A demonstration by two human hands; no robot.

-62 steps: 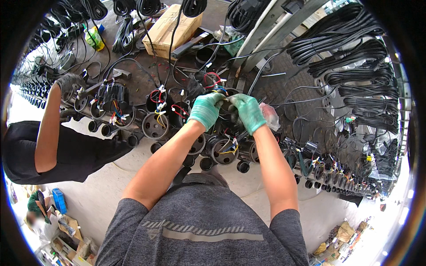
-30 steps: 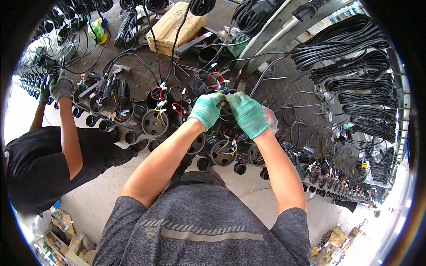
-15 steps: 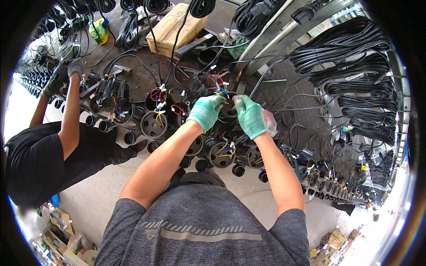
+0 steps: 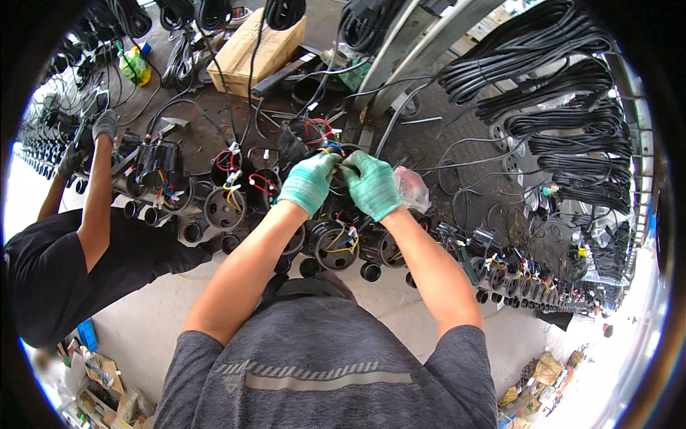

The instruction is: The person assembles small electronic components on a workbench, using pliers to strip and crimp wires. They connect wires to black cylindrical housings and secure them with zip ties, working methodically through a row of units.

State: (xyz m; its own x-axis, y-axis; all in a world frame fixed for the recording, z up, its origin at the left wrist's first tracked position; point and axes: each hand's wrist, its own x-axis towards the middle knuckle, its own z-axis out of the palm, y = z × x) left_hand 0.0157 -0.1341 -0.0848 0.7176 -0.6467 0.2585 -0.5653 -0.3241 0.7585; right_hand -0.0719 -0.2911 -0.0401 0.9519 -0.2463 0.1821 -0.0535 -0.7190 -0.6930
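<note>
A dark table (image 4: 421,143) is being crowded by black parts (image 4: 226,207). Fat bundles of black cord (image 4: 532,61) are being lined up at the right. A brown box (image 4: 259,50) is being held up by the table's far part. In the middle, the left hand (image 4: 307,182) and right hand (image 4: 373,187), both green-gloved, are being held close together. Nearer the body, a round part (image 4: 336,245) is being crossed by yellow wires (image 4: 348,248). Just past the left fingertips (image 4: 330,160), thin coloured wires (image 4: 334,149) are being shown; whether they are being pinched by either hand cannot be told.
</note>
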